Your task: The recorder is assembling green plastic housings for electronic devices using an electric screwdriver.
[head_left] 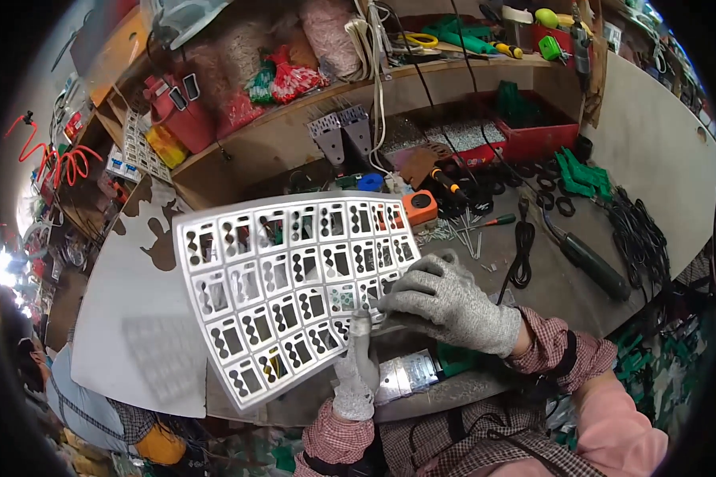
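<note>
A large white sheet of stickers [254, 274] is held up tilted in front of me, with rows of rectangular labels that have dark round and square windows. My left hand [358, 370], in a grey glove, grips its lower right edge with the thumb on the front face. My right hand [453, 302], gloved too, is closed at the sheet's right edge, fingers bent over the labels there; the fingertips are partly hidden. Below the hands, a silvery flat piece [406, 375] lies on the bench beside a green part [456, 359].
On the bench at right are a dark cylindrical tool [589, 262], coiled black cables [636, 238], green plastic pieces [585, 173] and black rings. An orange box [419, 207] and loose screws [471, 238] lie behind the sheet. A red bin [541, 131] stands farther back. A white board [135, 302] is at left.
</note>
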{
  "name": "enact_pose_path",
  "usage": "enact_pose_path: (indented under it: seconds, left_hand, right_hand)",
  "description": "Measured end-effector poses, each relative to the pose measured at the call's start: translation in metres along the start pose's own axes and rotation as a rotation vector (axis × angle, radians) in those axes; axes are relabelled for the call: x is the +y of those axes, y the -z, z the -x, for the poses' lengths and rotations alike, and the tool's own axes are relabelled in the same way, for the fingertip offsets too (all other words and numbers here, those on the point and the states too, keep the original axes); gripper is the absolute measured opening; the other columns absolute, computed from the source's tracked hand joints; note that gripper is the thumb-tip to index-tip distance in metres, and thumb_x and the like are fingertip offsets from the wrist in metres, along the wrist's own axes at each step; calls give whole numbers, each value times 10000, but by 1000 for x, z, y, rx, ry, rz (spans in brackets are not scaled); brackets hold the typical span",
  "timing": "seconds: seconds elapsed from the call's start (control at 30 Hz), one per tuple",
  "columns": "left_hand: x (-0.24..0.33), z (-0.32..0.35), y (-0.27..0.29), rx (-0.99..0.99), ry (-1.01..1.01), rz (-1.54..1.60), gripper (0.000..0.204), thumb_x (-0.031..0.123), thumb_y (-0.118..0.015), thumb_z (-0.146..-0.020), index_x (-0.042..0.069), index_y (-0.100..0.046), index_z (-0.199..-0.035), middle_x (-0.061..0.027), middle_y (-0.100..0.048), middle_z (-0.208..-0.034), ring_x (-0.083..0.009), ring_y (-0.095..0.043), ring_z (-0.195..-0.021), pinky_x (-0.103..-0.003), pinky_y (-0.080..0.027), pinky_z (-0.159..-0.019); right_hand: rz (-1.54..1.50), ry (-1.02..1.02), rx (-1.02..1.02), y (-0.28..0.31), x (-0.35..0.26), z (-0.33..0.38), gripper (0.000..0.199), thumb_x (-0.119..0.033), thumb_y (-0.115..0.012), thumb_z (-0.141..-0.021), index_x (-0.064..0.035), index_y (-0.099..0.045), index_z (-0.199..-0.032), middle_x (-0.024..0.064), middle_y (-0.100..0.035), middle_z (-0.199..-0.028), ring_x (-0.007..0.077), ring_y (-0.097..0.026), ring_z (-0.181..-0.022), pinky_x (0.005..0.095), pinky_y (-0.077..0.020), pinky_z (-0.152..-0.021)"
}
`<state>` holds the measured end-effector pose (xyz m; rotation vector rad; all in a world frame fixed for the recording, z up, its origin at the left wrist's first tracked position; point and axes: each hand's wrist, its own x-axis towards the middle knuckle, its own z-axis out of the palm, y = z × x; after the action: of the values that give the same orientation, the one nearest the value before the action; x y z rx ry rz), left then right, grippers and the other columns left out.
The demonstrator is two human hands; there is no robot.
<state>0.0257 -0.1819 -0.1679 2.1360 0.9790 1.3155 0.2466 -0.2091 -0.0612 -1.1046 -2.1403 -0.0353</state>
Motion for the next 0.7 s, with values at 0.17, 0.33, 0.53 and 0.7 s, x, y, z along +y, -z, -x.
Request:
enact_pose_path:
  seconds: [0.17, 0.33, 0.53, 0.7]
  left_hand:
    - [31, -24, -6, 38, 266, 283, 507, -55, -592, -939, -82, -484, -1434, -234, -559, -1396, -298, -595, -1242, -379, -517, -1009]
    - [32, -28, -19, 249, 779, 1157, 473, -67, -606, -942, -30, -531, -1408, -116, -668, -1126, -143, -643, -944, -287, -552, -748]
    - [69, -38, -3, 209, 627, 1079, 553, 246, -616, -997, -103, -473, -1402, -210, -602, -1299, -254, -607, -1180, -378, -509, -985]
    - [-54, -50, 43, 174, 986, 1328, 776, 592, -517, -989, -65, -479, -1400, -223, -552, -1367, -342, -543, -1280, -436, -442, -1092]
  right_hand:
    - [245, 107, 34, -7, 1, 6, 292, -206, -710, -805, -216, -677, -1095, 2, -615, -1145, 233, -599, -1134, 507, -466, -963]
    - [326, 194, 61, -16, 12, 14, 256, -229, -701, -790, -210, -661, -1042, -5, -601, -1136, 212, -593, -1134, 493, -477, -969]
    - [215, 337, 186, -25, 13, 2, 307, -222, -688, -754, -177, -674, -1058, 5, -601, -1133, 212, -586, -1136, 466, -488, -990]
    - [-163, -14, 141, 15, -9, 35, 170, -202, -737, -826, -120, -689, -967, 50, -627, -998, 280, -602, -1025, 424, -512, -885]
